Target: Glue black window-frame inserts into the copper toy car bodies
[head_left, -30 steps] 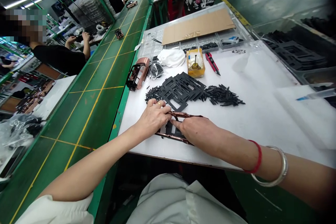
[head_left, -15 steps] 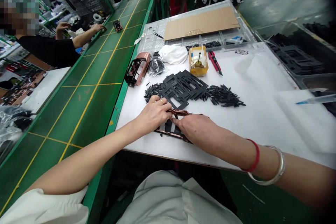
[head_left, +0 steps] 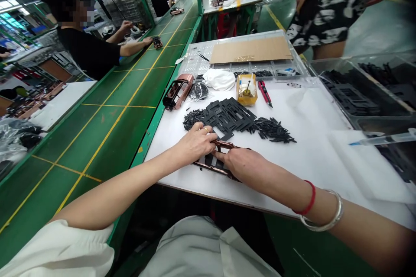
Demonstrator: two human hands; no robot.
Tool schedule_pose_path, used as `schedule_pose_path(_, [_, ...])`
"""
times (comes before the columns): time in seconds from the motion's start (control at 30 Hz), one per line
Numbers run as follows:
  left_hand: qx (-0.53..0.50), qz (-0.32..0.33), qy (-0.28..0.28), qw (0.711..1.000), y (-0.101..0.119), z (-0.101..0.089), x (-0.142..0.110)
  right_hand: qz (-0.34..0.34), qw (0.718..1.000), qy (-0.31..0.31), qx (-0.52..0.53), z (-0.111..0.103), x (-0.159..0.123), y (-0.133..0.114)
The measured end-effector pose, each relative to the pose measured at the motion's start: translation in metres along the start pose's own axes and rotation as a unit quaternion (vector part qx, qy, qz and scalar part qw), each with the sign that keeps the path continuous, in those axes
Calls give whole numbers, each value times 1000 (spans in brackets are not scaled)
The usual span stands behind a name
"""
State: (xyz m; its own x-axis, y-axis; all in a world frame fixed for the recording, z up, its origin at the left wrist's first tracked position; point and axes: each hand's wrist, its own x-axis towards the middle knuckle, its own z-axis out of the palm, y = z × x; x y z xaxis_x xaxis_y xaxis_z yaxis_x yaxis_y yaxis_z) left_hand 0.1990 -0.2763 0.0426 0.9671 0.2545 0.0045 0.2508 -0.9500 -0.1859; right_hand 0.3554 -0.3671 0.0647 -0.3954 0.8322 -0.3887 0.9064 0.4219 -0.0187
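Observation:
A copper-coloured toy car body with black inside lies on the white table near its front edge. My left hand grips its left end, fingers curled over the far rim. My right hand is closed round the right end, with a finger reaching into the opening; the fingertips are partly hidden. Just beyond lie a heap of flat black frame-shaped plates and, on either side, small black strips. Another copper car body stands at the table's left edge.
A green conveyor with yellow lines runs along the left, carrying car bodies. A co-worker sits beyond it. Behind the heap are a yellow container, a red cutter, and a white cloth. A syringe lies right.
My view has tilted up slightly. Both hands keep their hold on the car body with little movement. The person in patterned shorts at the back has shifted right, and the co-worker's hand reaches a conveyor piece.

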Motion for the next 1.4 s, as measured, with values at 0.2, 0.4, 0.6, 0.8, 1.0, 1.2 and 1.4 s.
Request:
schedule_pose_path(0.2, [-29,-11,2,1000,0,1,1,12,1000,1,-7,0,3,-3])
schedule_pose_path(0.4, [-157,-105,55,980,-14,-17,-21,22,1000,-6,-7,5,6,-3])
schedule_pose_path(0.6, [-307,-262,10,915,-8,-10,-29,26,999,-17,-8,9,9,-2])
schedule_pose_path(0.8, [-293,-280,-19,914,3,11,-15,26,999,-12,-15,13,9,1])
schedule_pose_path(1.0, [-279,-283,-29,917,0,12,-10,4,999,7,-33,18,10,6])
schedule_pose_path(1.2, [-277,-279,-53,918,-8,12,-2,-38,997,3,-64,17,12,13])
schedule_pose_path(1.4, [-285,-265,-94,916,-18,-1,8,-108,994,-2,-34,9,10,29])
